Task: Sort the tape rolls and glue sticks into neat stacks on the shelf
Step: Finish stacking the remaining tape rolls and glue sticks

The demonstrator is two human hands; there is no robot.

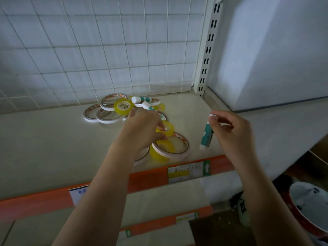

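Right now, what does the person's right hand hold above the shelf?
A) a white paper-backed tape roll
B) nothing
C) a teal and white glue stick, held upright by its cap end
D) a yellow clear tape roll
C: the right hand pinches the top of the teal and white glue stick, which stands upright with its base on the cream shelf.

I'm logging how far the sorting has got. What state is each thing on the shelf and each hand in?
left hand: holds a yellow tape roll.
right hand: pinches the cap of a glue stick, upright, base on the shelf.
two other glue sticks: lying across the pile.
white tape rolls: flat, overlapping, unstacked.
yellow roll at back: resting on the white rolls.
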